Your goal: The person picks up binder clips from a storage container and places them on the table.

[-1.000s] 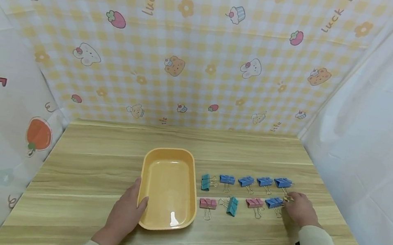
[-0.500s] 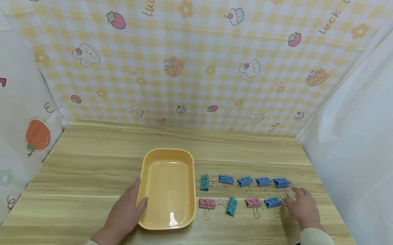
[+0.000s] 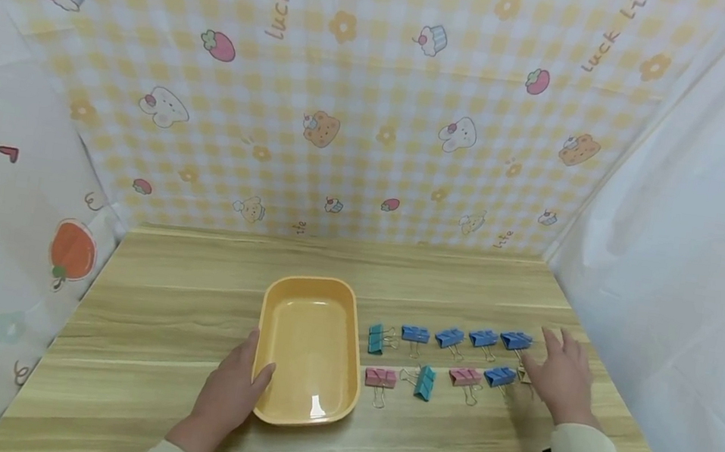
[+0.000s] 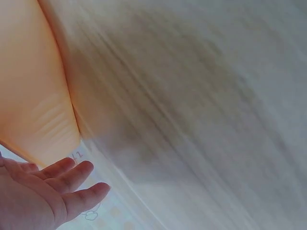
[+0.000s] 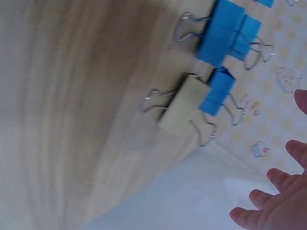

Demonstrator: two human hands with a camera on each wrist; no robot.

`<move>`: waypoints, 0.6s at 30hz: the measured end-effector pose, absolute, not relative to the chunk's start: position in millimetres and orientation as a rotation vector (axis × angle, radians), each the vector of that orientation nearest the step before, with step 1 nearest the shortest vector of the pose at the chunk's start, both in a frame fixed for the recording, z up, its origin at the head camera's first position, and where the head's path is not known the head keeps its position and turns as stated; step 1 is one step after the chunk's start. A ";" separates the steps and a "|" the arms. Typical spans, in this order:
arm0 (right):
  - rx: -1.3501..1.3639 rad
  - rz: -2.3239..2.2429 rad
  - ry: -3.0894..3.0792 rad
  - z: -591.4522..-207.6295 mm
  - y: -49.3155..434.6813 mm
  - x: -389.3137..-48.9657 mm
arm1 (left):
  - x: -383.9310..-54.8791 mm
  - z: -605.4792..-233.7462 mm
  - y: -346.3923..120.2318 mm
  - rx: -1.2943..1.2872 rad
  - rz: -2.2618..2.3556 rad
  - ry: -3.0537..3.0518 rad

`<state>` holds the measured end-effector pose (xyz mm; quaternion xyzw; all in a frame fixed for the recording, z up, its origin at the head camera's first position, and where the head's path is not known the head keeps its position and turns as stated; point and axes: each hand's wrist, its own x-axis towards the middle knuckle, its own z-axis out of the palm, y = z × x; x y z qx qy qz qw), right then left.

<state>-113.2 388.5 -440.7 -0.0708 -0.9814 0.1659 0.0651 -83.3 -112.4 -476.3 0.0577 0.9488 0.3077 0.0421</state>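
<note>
A yellow tray sits at mid-table; my left hand holds its left side, thumb over the rim and fingers along the outer wall. Those fingers show beside the tray wall in the left wrist view. To the tray's right, binder clips lie in two rows. A yellow binder clip ends the front row, a blue binder clip to its left. Another blue binder clip ends the back row. My right hand hovers spread just right of both row ends, holding nothing, and partly hides the yellow clip.
Further left stand a teal binder clip and a pink binder clip, near the tray. Another teal clip and pink clip lie in the front row. A patterned cloth closes the back, a white cloth the right.
My right hand has let go of the yellow binder clip, lifted slightly and spread its fingers. The left hand and tray stay put. The head view has shifted a little.
</note>
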 end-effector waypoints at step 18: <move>-0.035 0.405 -3.001 -392.4 318.6 -129.1 | -93.4 -450.9 -127.4 0.187 0.706 3.050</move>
